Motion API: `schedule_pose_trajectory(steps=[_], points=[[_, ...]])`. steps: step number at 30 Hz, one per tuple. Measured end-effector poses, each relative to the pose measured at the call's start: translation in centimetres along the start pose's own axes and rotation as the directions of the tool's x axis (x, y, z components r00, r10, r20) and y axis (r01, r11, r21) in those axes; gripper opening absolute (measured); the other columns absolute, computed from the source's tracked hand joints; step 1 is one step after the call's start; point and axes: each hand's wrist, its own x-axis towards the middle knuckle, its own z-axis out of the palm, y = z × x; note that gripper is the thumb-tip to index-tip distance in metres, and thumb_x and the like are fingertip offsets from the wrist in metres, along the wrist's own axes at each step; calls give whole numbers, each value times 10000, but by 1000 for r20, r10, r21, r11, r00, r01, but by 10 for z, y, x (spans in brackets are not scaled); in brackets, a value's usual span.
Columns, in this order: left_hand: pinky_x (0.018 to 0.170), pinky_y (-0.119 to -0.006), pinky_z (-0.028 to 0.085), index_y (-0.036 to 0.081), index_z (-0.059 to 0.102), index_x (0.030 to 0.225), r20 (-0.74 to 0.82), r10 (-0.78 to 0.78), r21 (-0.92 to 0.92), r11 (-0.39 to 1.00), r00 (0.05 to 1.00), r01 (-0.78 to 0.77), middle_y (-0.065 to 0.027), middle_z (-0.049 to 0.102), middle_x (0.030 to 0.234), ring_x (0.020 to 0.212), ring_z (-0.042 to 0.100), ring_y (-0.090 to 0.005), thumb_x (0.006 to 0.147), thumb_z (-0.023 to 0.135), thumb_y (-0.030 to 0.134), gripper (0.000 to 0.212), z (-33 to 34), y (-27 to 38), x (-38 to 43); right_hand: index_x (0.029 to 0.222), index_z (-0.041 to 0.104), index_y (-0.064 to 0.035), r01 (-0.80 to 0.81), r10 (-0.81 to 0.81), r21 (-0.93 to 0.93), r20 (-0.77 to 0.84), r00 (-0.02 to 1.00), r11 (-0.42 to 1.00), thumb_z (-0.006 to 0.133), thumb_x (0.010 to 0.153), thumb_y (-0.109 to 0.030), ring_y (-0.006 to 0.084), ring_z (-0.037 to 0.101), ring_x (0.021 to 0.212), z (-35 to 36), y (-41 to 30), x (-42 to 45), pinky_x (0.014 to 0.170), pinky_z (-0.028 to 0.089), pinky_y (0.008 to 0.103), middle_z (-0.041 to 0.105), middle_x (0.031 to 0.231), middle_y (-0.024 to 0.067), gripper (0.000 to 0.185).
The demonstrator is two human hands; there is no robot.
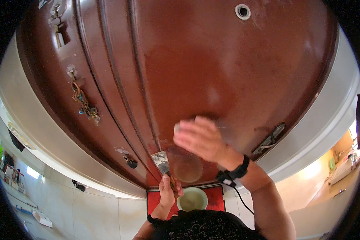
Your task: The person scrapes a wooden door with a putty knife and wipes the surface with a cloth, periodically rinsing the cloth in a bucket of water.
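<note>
My left hand (168, 190) is closed around the handle of a putty knife (161, 162), whose stained flat blade points up against a reddish-brown door (192, 75). Up and to the right, my right hand (199, 139) lies at the door's surface, blurred, with its fingers towards the left. Something small and pale shows at its fingertips; whether the hand holds it I cannot tell. A round pale patch (188, 170) marks the door below that hand. Below the door, a light green basin (192, 199) with cloudy liquid stands on a red mat (217, 198).
Keys on a rusty chain (82, 100) hang from the door's left part, with a small dark item (130, 163) lower down. A door handle (269, 139) is at the right edge, a round peephole fitting (243, 11) at the top. A black cable (243, 202) runs from my right wrist.
</note>
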Motion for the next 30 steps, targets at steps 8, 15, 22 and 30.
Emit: schedule_pose_trajectory(steps=[8,15,22,30], points=[[421,-331,447,59,481,898,41,16,-50,999,999,-14,-69,513,623,442,489,-176,972,358,486,451,10,-6,-1,1131,582,-107,152,-198,146,391,899,978,541,827,-156,201,445,1223,70,-9,-122,1031,351,370,528,1238,30,310],[407,-336,443,49,474,903,39,12,-4,1000,999,-12,-71,516,628,440,488,-172,975,354,477,450,10,-9,-6,1122,619,-122,-62,48,115,121,992,991,554,829,-136,210,496,1174,-10,0,-82,972,395,370,550,1224,29,300],[408,-337,449,36,471,905,123,-18,12,1000,992,17,-75,524,635,442,491,-174,978,359,462,447,36,-16,2,1118,626,-162,-38,45,-116,52,998,993,635,787,-119,176,492,1181,-3,39,-83,973,415,363,569,1215,0,333],[390,-297,402,47,498,845,89,26,166,985,996,-41,-56,539,610,416,474,-133,942,517,369,337,28,-25,2,1276,475,-72,-727,642,669,627,441,-154,421,969,-154,196,508,1145,32,-67,-192,934,445,341,536,1214,106,323]])
